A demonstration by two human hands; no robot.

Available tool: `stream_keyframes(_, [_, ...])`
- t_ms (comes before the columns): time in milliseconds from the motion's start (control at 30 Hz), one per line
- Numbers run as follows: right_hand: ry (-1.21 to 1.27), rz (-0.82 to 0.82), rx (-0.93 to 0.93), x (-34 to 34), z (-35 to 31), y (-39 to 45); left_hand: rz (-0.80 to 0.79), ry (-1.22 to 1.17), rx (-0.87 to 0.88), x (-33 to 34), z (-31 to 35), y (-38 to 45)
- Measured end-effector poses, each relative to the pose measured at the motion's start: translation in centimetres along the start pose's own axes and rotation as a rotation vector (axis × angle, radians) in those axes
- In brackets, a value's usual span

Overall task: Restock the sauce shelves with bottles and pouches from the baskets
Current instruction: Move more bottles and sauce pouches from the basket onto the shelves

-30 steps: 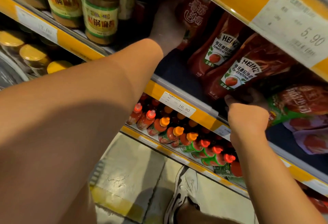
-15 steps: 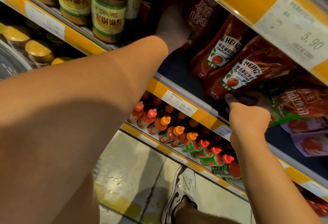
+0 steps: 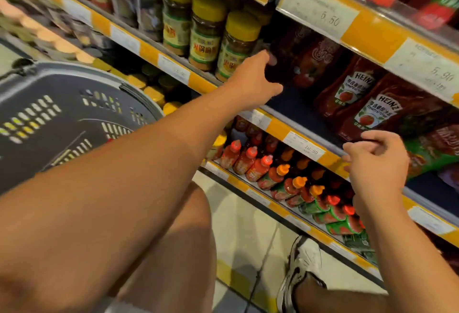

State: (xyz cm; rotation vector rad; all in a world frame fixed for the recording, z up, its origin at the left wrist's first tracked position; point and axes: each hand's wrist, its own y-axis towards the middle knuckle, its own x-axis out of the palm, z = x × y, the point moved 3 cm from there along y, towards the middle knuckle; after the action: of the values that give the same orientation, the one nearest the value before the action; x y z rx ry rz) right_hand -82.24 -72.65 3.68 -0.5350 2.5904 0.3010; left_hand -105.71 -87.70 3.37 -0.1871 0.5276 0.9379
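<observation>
- Left hand (image 3: 250, 81) is curling round a dark red pouch (image 3: 298, 62) far left on the shelf (image 3: 280, 124).
- Right hand (image 3: 377, 163) is hovering loosely curled, holding nothing, near the Heinz pouches (image 3: 372, 111).

You are looking down from head height, facing the sauce shelves (image 3: 278, 124) at close range, tilting toward the floor (image 3: 248, 225).

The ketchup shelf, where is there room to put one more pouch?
A bare dark patch of shelf floor lies between the left hand on the dark red pouch and the Heinz pouches. Right of those, pouches overlap near the right hand: crowded.
</observation>
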Motion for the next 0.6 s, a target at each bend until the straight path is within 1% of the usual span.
stream_keyframes(100, [-0.047, -0.098, -0.076, 1.7, -2.0, -3.4, 0.031, -0.089, 0.009, -6.2, -2.4, -6.0])
stream_keyframes(167, [-0.067, -0.202, -0.12, 3.1, -3.2, -5.6, 0.099, -0.116, -0.037, -10.7, -5.6, -10.3])
stream_keyframes(233, [-0.066, -0.325, -0.142, 4.6, -4.5, -7.9, 0.202, -0.123, -0.14, -14.9, -9.7, -14.5])
stream_keyframes(300, [-0.044, -0.419, -0.151, 6.3, -5.9, -10.3, 0.289, -0.052, -0.277, -18.4, -13.5, -18.0])
stream_keyframes(367, [0.035, -0.49, -0.168, 8.4, -7.9, -12.7, 0.33, 0.036, -0.423, -21.0, -17.5, -20.8])
stream_keyframes(467, [0.115, -0.645, -0.247, 12.3, -12.1, -16.4, 0.305, 0.112, -0.58, -23.3, -22.4, -23.8])
stream_keyframes(600, [0.047, -0.944, -0.354, 18.7, -17.5, -21.7, 0.162, 0.199, -0.743, -23.9, -27.6, -26.1])
